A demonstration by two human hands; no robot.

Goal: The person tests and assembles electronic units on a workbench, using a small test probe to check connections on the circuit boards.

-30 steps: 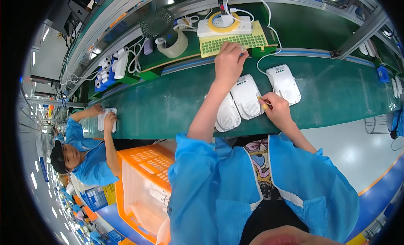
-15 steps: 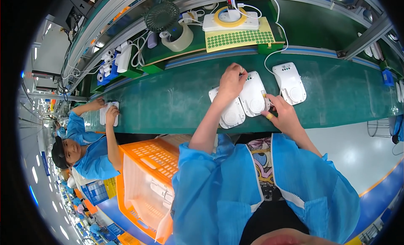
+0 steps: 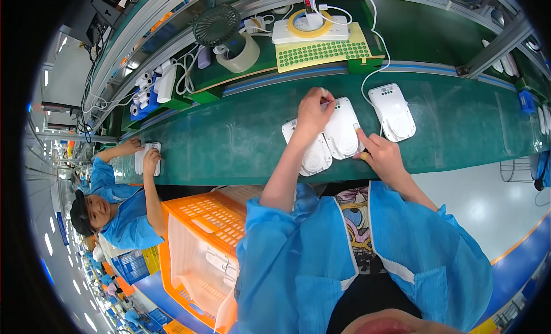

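Note:
Three white plastic device housings with round discs lie on the green bench. My left hand (image 3: 313,111) reaches over the left housing (image 3: 315,156), its fingers drawn together at the upper edge of the middle housing (image 3: 342,133). What those fingers pinch, if anything, is hidden. My right hand (image 3: 383,156) is at the middle housing's right edge, index fingertip on the casing and thumb apart, lower down. A yellow covering shows on the thumb. The third housing (image 3: 398,113) lies apart on the right, with a white cable running down beside it.
A shelf behind holds a dark fan (image 3: 218,27), a tape roll (image 3: 240,54), a power strip (image 3: 310,31) and a yellow sheet of green dots (image 3: 323,54). An orange crate (image 3: 201,213) stands left of me. Further left, a co-worker (image 3: 117,205) handles another white housing (image 3: 147,159).
My right index finger has straightened and moved onto the middle housing's right edge. My left hand stays at the upper edge. The whole view has shifted slightly.

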